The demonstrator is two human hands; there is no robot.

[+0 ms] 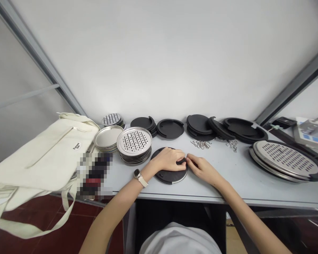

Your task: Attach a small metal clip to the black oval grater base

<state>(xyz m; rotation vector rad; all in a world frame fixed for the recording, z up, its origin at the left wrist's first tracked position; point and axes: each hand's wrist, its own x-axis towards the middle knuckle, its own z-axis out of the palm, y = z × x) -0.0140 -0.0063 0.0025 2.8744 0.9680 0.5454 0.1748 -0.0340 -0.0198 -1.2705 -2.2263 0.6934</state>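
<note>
A black round disc with a thin silvery rim at its lower edge lies on the table in front of me. My left hand rests across its top, fingers curled around a raised black part at the disc's right side. At that same edge, my right hand has thumb and forefinger pinched together; whatever is between them is too small to make out. Left of the disc stands a stack of round metal grater plates. Behind it are several black round holders, including a single shallow one.
Plain metal discs and more grater plates are stacked at the left, near a cream bag. Small metal wire clips lie before the black holders. Large grater plates in a black holder sit at the right.
</note>
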